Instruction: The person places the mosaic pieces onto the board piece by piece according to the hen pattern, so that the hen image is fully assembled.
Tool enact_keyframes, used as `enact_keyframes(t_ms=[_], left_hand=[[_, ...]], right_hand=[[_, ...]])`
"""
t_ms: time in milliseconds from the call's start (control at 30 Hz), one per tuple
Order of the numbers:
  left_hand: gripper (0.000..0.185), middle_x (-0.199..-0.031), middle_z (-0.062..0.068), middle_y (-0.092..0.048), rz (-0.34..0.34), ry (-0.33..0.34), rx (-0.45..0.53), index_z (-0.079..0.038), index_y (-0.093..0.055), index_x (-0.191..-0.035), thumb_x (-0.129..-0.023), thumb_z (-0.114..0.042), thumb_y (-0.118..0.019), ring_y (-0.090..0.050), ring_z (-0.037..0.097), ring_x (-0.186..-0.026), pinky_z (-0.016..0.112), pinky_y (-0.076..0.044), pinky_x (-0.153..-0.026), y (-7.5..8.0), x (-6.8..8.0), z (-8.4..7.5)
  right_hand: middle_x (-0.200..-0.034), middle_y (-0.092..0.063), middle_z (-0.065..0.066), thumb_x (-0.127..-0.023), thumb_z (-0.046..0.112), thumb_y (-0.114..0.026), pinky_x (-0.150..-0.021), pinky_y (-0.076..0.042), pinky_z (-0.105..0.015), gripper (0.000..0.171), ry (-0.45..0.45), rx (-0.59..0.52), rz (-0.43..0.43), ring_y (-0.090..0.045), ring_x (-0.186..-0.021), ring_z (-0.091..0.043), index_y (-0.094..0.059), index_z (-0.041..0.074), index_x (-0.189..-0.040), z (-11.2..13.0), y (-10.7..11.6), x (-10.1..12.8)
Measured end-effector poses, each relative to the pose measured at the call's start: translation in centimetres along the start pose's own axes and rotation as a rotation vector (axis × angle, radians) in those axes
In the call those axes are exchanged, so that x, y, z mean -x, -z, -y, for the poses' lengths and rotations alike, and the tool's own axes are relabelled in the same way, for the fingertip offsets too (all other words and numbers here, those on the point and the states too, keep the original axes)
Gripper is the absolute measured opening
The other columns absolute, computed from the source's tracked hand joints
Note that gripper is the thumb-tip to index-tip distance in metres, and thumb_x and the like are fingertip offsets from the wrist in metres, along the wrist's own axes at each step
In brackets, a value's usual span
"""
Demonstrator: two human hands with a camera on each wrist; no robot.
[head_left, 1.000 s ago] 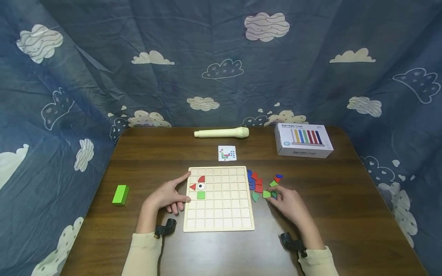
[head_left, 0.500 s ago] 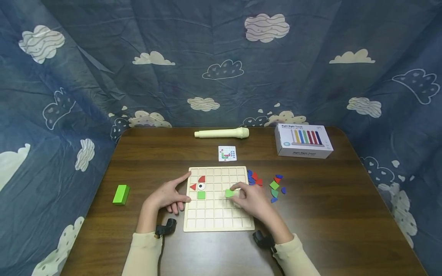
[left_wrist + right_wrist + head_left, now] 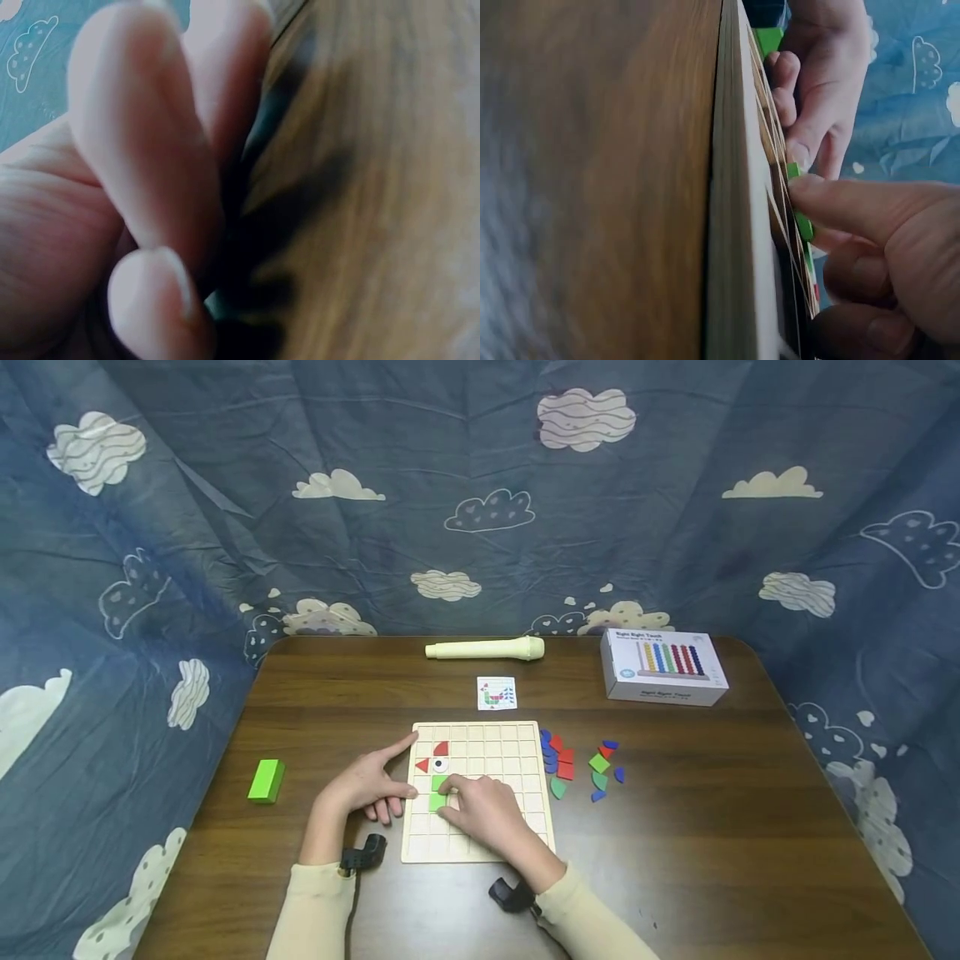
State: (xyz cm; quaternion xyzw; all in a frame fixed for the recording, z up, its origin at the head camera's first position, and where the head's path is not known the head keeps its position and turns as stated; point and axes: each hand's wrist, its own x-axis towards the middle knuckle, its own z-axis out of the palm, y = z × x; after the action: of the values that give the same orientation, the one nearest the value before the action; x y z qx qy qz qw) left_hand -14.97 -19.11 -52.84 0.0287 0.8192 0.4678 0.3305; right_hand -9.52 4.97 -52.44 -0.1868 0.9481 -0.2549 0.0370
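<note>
A pale wooden grid board [image 3: 487,750] lies on the table. My right hand [image 3: 491,814] pinches a green square tile [image 3: 436,802] between thumb and forefinger, low over the board's left part; in the right wrist view this tile [image 3: 803,223] is tilted at the board's surface. Just above it sits another green square [image 3: 438,782], below a white round eye tile [image 3: 440,764], a red triangle [image 3: 422,765] and a red quarter-round piece [image 3: 442,748]. My left hand [image 3: 363,785] rests at the board's left edge, thumb and forefinger spread along it, the other fingers loosely bent.
Loose blue, red and green pieces [image 3: 566,771] lie right of the board, with several more [image 3: 599,763] farther right. Behind it lie a pattern card [image 3: 497,693] and a cream toy microphone [image 3: 483,648]. A white box [image 3: 663,667] stands back right; a green block [image 3: 266,781] lies left.
My right hand has carried a green square tile leftward from the loose pieces, across the board, to below the other green square. My left hand has stayed at the board's edge.
</note>
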Motion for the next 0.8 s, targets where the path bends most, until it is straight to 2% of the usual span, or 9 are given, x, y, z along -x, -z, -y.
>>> enact_keyframes(t_ms=[233, 433, 633, 800], left_hand=[[0.099, -0.064, 0.012, -0.074, 0.000, -0.002, 0.003, -0.047, -0.024, -0.167, -0.092, -0.026, -0.085, -0.067, 0.017, -0.046, 0.029, -0.052, -0.044, 0.08, 0.09, -0.05], [0.098, -0.064, 0.012, -0.074, -0.002, 0.001, 0.004, -0.049, -0.026, -0.166, -0.091, -0.026, -0.085, -0.068, 0.017, -0.046, 0.028, -0.051, -0.043, -0.02, 0.09, -0.11], [0.098, -0.064, 0.013, -0.074, -0.006, 0.004, 0.001, -0.049, -0.026, -0.166, -0.091, -0.026, -0.085, -0.067, 0.017, -0.045, 0.028, -0.051, -0.043, -0.10, 0.05, -0.05], [0.098, -0.065, 0.013, -0.074, -0.010, 0.011, 0.001, -0.050, -0.027, -0.166, -0.091, -0.026, -0.086, -0.067, 0.018, -0.046, 0.028, -0.051, -0.043, -0.14, -0.01, 0.03]], right_hand=[[-0.052, -0.036, 0.013, -0.089, 0.035, -0.086, -0.046, -0.026, -0.025, 0.023, 0.003, 0.012, -0.029, -0.030, -0.049, -0.005, -0.079, 0.022, -0.108, -0.16, -0.45, 0.13], [-0.053, -0.033, 0.013, -0.089, 0.035, -0.085, -0.046, -0.024, -0.025, 0.022, 0.005, 0.004, -0.044, -0.028, -0.049, -0.005, -0.078, 0.024, -0.107, -0.31, -0.45, 0.25], [-0.053, -0.036, 0.015, -0.091, 0.036, -0.083, -0.047, -0.026, -0.025, 0.020, 0.023, 0.025, -0.033, -0.028, -0.051, -0.005, -0.081, 0.027, -0.109, -0.25, -0.49, 0.20], [-0.052, -0.038, 0.014, -0.092, 0.032, -0.082, -0.047, -0.026, -0.026, 0.019, 0.001, 0.030, -0.014, -0.030, -0.050, -0.005, -0.081, 0.026, -0.110, -0.13, -0.28, 0.21]])
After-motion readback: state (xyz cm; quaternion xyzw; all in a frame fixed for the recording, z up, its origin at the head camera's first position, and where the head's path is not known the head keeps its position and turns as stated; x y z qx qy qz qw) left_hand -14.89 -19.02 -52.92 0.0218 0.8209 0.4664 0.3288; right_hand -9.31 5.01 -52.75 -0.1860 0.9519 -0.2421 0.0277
